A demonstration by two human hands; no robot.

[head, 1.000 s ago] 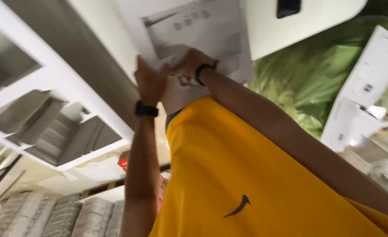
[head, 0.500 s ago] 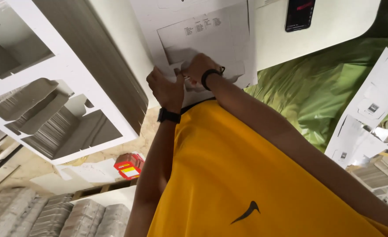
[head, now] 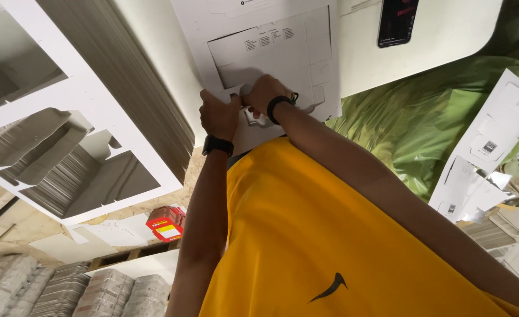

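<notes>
Gripping the near edge of a die-cut white cardboard sheet [head: 271, 53], both hands work side by side at its pre-punched tabs. The left hand [head: 218, 114] has its fingers curled together onto the sheet edge; the right hand [head: 263, 94] has its fingers closed on a small tab just beside the left fingertips, though the exact pinch point is probably hidden behind the knuckles. Each wrist carries 1 dark band.

The sheet lies flat on a white table [head: 447, 35], extending away from the fingers. Its long axis appears to run from the fingers outward toward the far table edge, printed face up.

Handling judgement: the sheet looks light, thin and moderately stiff, yet it will crease or tear at the punched lines. Take hold close to the cut lines, not at loose corners.

A dark phone [head: 397, 22] lies beyond the right fingers. Leftover white cutout frames [head: 77, 100] stand well left of the left fingers; green plastic sheeting [head: 412, 123] lies to the right.
</notes>
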